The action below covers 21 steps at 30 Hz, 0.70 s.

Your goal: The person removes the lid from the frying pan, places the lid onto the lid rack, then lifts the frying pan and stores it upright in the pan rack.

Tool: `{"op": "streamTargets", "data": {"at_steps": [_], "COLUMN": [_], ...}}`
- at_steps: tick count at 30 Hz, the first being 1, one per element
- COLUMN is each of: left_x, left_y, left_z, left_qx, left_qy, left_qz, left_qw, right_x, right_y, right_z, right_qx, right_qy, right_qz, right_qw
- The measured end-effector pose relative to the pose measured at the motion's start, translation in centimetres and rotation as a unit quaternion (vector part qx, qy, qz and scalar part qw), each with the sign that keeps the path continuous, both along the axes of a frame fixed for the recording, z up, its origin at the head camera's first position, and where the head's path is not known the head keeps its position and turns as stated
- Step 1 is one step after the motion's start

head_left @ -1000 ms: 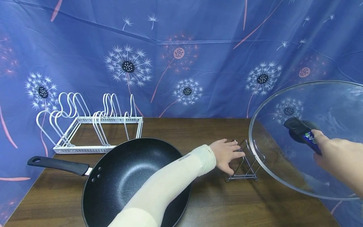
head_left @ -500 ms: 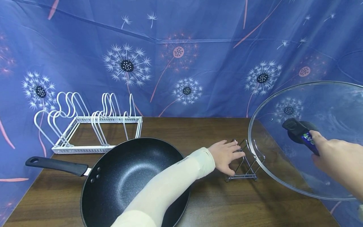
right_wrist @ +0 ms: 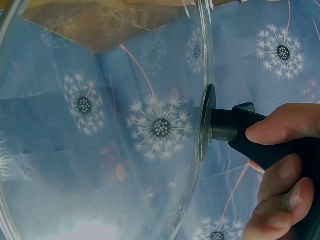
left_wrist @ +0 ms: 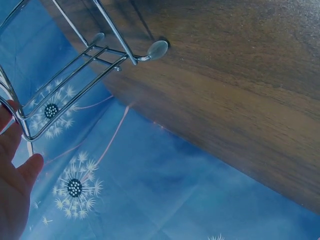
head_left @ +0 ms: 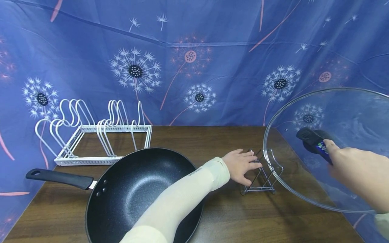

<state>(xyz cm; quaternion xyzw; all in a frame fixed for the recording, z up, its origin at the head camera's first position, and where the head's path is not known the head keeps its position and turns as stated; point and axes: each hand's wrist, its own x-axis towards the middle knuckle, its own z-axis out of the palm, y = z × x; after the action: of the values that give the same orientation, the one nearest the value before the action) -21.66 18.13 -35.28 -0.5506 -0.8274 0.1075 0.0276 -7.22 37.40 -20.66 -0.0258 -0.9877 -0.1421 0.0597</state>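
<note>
My right hand [head_left: 355, 172] grips the black handle [head_left: 316, 143] of a large glass pan lid [head_left: 304, 182], its fingers curled round it in the right wrist view. The lid stands tilted up on its edge, its left rim overlapping a small chrome wire rack [head_left: 264, 189] in the head view. On the rack's left side, my left hand [head_left: 241, 167] rests with fingers spread. Those fingertips [left_wrist: 32, 165] are right at a rack bar [left_wrist: 75, 102] in the left wrist view. Beneath my left forearm is a black wok [head_left: 143, 189] with a long handle.
A white rack [head_left: 100, 160] with tall wire loops stands at the back left, behind the wok. The wok handle [head_left: 60, 177] points left. All of it stands on a brown wooden table [head_left: 212, 138], with a blue dandelion cloth [head_left: 228, 67] hanging behind and beside it.
The right hand has brought the lid slightly left, so its rim overlaps the wire rack more. My left hand stays at the rack.
</note>
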Motion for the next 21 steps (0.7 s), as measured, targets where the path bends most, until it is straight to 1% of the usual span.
{"op": "streamTargets", "data": {"at_steps": [3,6,10,12,14,18,21], "left_x": [0.0,-0.1,-0.3,-0.3,-0.4,-0.5,-0.5], "left_y": [0.2,0.2,0.2,0.2,0.3,0.4,0.4], "left_z": [0.0,-0.2,-0.2,-0.1,0.1,0.3,0.2], "left_qx": [-0.006,-0.002,0.001,-0.002,-0.004,-0.003,0.003], "left_qy": [0.01,0.01,0.015,0.026,0.034,0.044,0.045], "left_qz": [0.001,0.002,-0.001,-0.006,-0.01,-0.02,-0.023], "left_qw": [0.9999,0.9999,0.9999,0.9996,0.9994,0.9988,0.9987], "right_x": [-0.1,-0.1,0.0,0.0,0.0,-0.1,-0.2], "right_y": [-0.2,-0.3,-0.4,-0.6,-0.7,-1.1,-1.4], "right_z": [-0.3,-0.6,-0.9,-0.9,-1.1,-1.2,-1.3], "right_qx": [0.008,0.016,0.023,0.022,0.029,0.035,0.025], "right_qy": [0.009,0.028,0.073,0.084,0.104,0.118,0.121], "right_qz": [0.005,0.016,0.054,0.065,0.085,0.095,0.088], "right_qw": [1.0,0.999,0.996,0.994,0.991,0.988,0.988]}}
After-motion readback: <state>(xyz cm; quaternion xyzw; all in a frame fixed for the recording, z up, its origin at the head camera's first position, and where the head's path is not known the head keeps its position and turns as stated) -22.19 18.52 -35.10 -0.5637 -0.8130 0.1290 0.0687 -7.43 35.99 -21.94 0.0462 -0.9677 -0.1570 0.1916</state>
